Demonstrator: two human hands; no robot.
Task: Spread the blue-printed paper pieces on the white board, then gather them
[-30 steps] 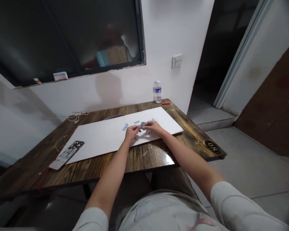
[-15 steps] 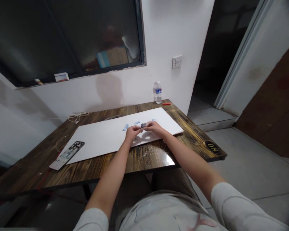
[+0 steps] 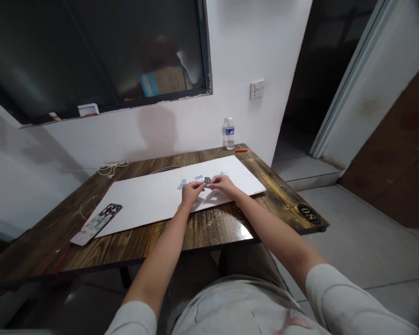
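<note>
A small dark grey piece with lighter marks [image 3: 207,180] is pinched between the fingertips of both hands, just above a white board [image 3: 150,200]; its kind is too small to make out. My left hand [image 3: 192,192] is closed on its left side, and my right hand [image 3: 224,184] grips it from the right. Beyond the hands, small blue-framed pieces [image 3: 199,177] lie in a short row on the board. More blue pieces [image 3: 182,184] sit to the left, and another blue bit [image 3: 222,173] shows partly behind my right hand.
On the dark wooden table [image 3: 209,228], a phone-like patterned object [image 3: 97,224] overlaps the board's left edge. A water bottle [image 3: 230,134] and a red pen-like stick [image 3: 241,150] stand and lie at the back right. A white cable [image 3: 112,168] is bunched at the back left.
The small dark piece has been turned between my fingertips, so a flatter face now shows. Both hands stay almost in place.
</note>
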